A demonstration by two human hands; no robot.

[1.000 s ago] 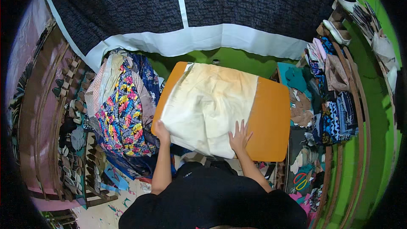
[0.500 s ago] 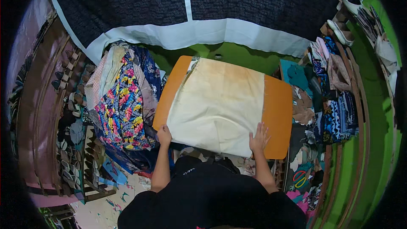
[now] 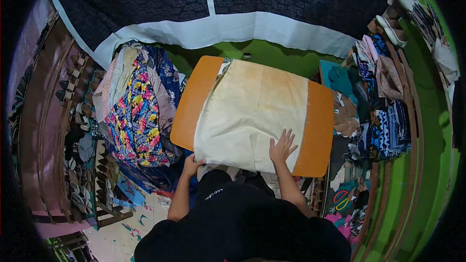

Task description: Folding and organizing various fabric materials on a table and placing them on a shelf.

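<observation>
A cream cloth (image 3: 257, 102) with frayed side edges and faint tan stains lies across an orange board (image 3: 318, 126) with rounded corners. Its near part is rumpled into soft folds. At the near left corner of the cloth, my left hand (image 3: 192, 165) is closed, thumb and fingers pinching the cloth's edge. My right hand (image 3: 282, 147) rests flat on the near right part of the cloth, fingers spread, holding nothing. Orange board shows on both sides of the cloth.
A heap of printed fabrics (image 3: 138, 111) stands left of the board. Shoes (image 3: 77, 179) fill a rack at far left. Folded cloths (image 3: 391, 126) are stacked on the right, near red-and-yellow-handled scissors (image 3: 342, 201). A dark curtain (image 3: 291, 0) hangs beyond.
My right hand has slid left, from the cloth's right edge farther onto it. My left hand has shifted from the board's near edge to the cloth's near left corner. The cloth sits slightly farther right.
</observation>
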